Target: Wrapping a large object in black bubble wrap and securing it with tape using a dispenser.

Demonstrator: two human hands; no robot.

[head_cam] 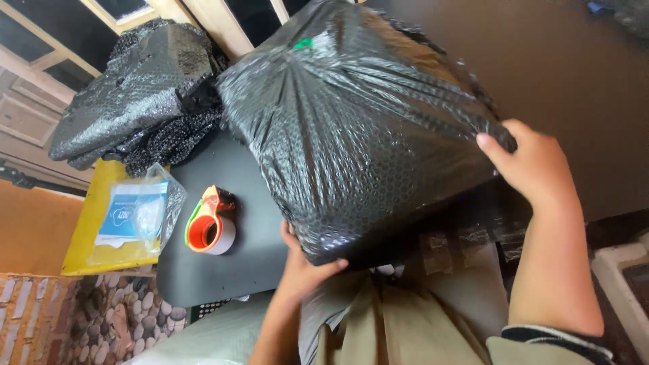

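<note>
A large parcel wrapped in black bubble wrap [358, 128] fills the middle of the view, tilted up off the dark worktop [250, 223], with only its near lower edge close to the surface. It serves as the landmark here. By the look of it the wrapping stage is in hand: the plastic is drawn tight in folds that run toward the parcel's far right corner, and no tape shows on the faces turned to the camera.

Behind the parcel and to its left lies a heap of spare black bubble wrap [142, 88], untouched.

The right hand [527, 165] grips the parcel's right corner, fingers curled over the gathered plastic, pinching it shut. The left hand [304, 267] is under the parcel's near lower corner, fingers pressed up against the underside and thumb on the front, bearing its weight.

Left of the parcel, a yellow padded envelope [84, 240] carries a clear pouch with a blue and white paper [138, 213].

Nearest the parcel's lower left sits an orange tape dispenser [211, 222], apart from both hands. Fixing the gathered corner would likely call for one hand to come free for it while the other keeps the plastic taut.
</note>
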